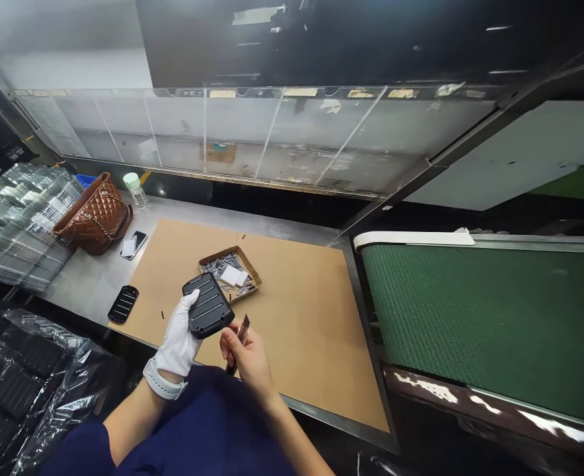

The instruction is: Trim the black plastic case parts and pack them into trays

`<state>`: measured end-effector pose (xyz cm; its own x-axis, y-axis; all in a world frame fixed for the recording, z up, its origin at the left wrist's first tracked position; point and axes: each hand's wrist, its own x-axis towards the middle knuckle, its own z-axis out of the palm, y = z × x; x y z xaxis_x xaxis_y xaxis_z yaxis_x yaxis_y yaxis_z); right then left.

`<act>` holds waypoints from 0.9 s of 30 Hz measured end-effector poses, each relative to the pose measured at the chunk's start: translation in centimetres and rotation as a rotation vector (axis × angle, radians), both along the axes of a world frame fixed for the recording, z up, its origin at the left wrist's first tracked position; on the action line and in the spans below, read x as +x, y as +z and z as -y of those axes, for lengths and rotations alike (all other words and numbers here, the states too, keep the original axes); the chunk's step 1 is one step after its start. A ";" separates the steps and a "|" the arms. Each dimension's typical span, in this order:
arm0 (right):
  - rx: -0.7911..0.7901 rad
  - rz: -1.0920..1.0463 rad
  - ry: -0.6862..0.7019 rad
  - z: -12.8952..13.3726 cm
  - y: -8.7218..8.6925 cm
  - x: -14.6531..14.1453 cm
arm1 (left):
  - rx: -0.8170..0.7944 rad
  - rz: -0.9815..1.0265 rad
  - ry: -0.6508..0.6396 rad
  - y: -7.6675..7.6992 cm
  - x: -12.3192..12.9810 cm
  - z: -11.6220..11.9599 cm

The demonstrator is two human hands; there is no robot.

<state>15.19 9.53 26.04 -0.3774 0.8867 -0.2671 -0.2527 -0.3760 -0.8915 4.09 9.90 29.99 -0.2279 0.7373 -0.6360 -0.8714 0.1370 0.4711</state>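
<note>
White-gloved left hand (177, 338) clenched on a black ribbed plastic case (207, 305), held over the cardboard sheet (312, 344) on the tabletop (86, 294); right hand (250, 362) pinches a utility knife (238, 342) just beside it — risk: if the case shifts, the blade could slip, nicking the glove or scratching the case.

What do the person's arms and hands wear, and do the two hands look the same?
No, they differ. The left hand wears a white fabric glove, while the right hand is bare. A wide white band, possibly a watch strap, circles the left wrist. A dark navy sleeve covers the upper left arm and stops short of the wrist.
</note>
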 end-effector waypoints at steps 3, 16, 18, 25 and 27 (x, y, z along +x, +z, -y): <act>-0.027 -0.019 0.015 -0.2 -0.4 0.1 | -0.047 0.009 -0.016 -1.1 0.1 -0.2; -0.023 -0.034 -0.074 0.6 -1.0 -0.3 | -0.022 -0.095 -0.032 -1.7 0.6 0.3; -0.017 -0.037 -0.071 0.6 -1.1 -0.1 | -0.025 -0.113 -0.050 -1.6 0.7 0.4; 0.009 -0.054 -0.041 0.7 -1.2 0.2 | -0.023 -0.177 -0.099 0.2 0.8 0.8; 0.015 -0.060 -0.042 0.7 -1.1 0.2 | -0.025 -0.179 -0.096 0.4 0.8 0.7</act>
